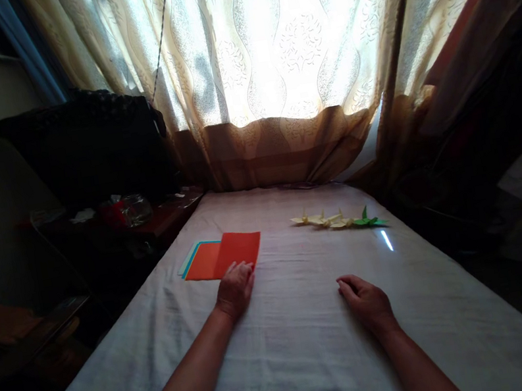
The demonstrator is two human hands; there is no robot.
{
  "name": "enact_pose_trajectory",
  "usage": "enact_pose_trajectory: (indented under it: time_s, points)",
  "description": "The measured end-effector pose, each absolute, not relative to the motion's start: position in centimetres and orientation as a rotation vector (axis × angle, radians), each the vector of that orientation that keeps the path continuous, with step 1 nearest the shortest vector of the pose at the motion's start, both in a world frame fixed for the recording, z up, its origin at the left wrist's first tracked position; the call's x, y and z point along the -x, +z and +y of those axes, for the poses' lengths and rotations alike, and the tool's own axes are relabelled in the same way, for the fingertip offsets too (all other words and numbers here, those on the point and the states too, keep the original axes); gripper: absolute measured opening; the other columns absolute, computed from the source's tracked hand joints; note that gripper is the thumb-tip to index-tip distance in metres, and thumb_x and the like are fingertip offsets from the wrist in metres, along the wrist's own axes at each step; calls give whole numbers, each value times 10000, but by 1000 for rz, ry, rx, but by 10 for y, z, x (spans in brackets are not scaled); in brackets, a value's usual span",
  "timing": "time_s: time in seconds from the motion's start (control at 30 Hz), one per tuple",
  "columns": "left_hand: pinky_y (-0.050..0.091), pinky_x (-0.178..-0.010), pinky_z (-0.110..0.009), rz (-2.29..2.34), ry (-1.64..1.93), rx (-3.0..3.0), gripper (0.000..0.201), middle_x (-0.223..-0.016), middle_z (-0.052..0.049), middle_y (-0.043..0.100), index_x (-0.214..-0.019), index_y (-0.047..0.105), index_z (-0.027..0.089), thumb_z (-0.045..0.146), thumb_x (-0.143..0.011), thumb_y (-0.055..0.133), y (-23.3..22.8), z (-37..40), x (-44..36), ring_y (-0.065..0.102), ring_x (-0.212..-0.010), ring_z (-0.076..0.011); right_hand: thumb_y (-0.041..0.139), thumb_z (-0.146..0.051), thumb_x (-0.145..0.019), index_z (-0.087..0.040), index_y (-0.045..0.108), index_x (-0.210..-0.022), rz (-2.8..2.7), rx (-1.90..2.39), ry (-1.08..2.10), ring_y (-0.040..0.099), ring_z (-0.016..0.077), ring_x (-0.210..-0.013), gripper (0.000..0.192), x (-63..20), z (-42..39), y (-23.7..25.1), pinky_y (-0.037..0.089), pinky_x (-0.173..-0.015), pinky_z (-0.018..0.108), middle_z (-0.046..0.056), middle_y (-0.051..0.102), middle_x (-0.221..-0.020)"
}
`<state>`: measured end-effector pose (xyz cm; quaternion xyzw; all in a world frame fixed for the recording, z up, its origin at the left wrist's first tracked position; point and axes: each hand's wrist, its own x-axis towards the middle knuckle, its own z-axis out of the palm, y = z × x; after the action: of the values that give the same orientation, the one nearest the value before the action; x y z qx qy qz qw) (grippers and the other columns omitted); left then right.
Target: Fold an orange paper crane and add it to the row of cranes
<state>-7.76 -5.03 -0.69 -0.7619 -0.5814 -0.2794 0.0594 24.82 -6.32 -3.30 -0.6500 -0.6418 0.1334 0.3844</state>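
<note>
My left hand (237, 289) is at the near edge of a red-orange sheet of paper (240, 249), its fingers closed on that edge. The sheet overlaps a stack of coloured paper (202, 262) and sticks out past it to the right. Orange, yellow, blue and pale edges show in the stack. My right hand (366, 301) rests low over the table's right half, fingers curled together, with nothing visible in them. Farther back on the right lies a row of folded paper cranes, pale yellow ones (320, 219) and a green one (369, 219).
A pale cloth covers the table (299, 362). To the left, a dark side table (169, 214) holds a glass jar (136, 210) and a dark covered screen-like object (93, 150). Patterned curtains (282, 145) hang behind the table. A small light streak (387, 240) shows near the cranes.
</note>
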Motion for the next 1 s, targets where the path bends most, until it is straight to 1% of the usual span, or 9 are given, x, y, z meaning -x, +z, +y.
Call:
enact_pose_trajectory:
  time_s: [0.17,0.27,0.33,0.5,0.6,0.67,0.73,0.83,1.0]
  points:
    - [537,-760,-307,-1406,-767,2552,102,-760,-47,679,-851,560,199,227,-920,491,-19,-52,7,669,-746,-190,454,-366,-826,-219,704,-1015,-1700,1600,194,675,202,-748,346,-246,-64,-35,535,-735,328,51,742,-885]
    - [517,-642,-289,-1331,-767,2592,115,-674,-39,650,-840,537,193,218,-928,468,-24,-56,-22,643,-620,-190,516,-291,-796,-193,665,-1124,-1754,1553,81,631,238,-984,374,-242,-65,-34,492,-916,380,96,700,-1076]
    - [500,-608,-279,-1302,-788,2606,122,-649,-34,640,-845,527,193,219,-938,454,-25,-60,-33,629,-582,-187,543,-247,-790,-201,647,-1165,-1799,1511,-8,587,248,-1054,392,-239,-68,-33,458,-971,398,106,662,-1147]
    - [490,-616,-253,-1236,-872,2653,153,-620,-15,620,-808,517,200,213,-944,447,-23,-66,-32,618,-573,-162,544,-122,-763,-226,665,-1163,-1830,1474,-298,514,298,-1147,431,-238,-72,-22,428,-923,436,140,559,-1305]
    - [503,-639,-248,-1216,-950,2689,181,-610,-4,617,-781,530,208,215,-940,445,-18,-67,-24,620,-576,-151,579,-120,-756,-236,728,-943,-1814,1465,-13,473,319,-1230,266,-244,-71,-9,356,-978,456,125,574,-1327]
    - [524,-687,-268,-1252,-1042,2684,141,-687,-19,664,-853,567,214,250,-943,464,-12,-66,-17,654,-645,-164,602,-155,-766,-232,721,-797,-1820,1418,233,555,279,-1122,145,-248,-68,1,348,-980,418,95,687,-1141]
    - [539,-782,-318,-1322,-1160,2651,148,-880,-61,717,-1025,583,221,312,-925,525,-3,-62,-9,691,-818,-202,596,-224,-800,-237,716,-787,-1816,1386,370,622,229,-936,122,-251,-65,11,392,-916,364,63,733,-931]
    - [524,-885,-370,-1471,-1332,2580,418,-1071,-93,706,-1250,510,226,378,-874,612,14,-52,4,671,-1007,-245,525,-370,-869,-238,714,-879,-1757,1354,526,641,192,-777,231,-251,-59,28,460,-770,303,35,731,-824]
    - [549,-658,-265,-1744,-1423,2613,414,-849,-20,724,-1274,499,202,362,-896,547,36,-33,18,707,-737,-173,488,-431,-857,-171,696,-922,-1614,1329,822,682,200,-744,339,-250,-42,47,518,-623,271,48,741,-832]
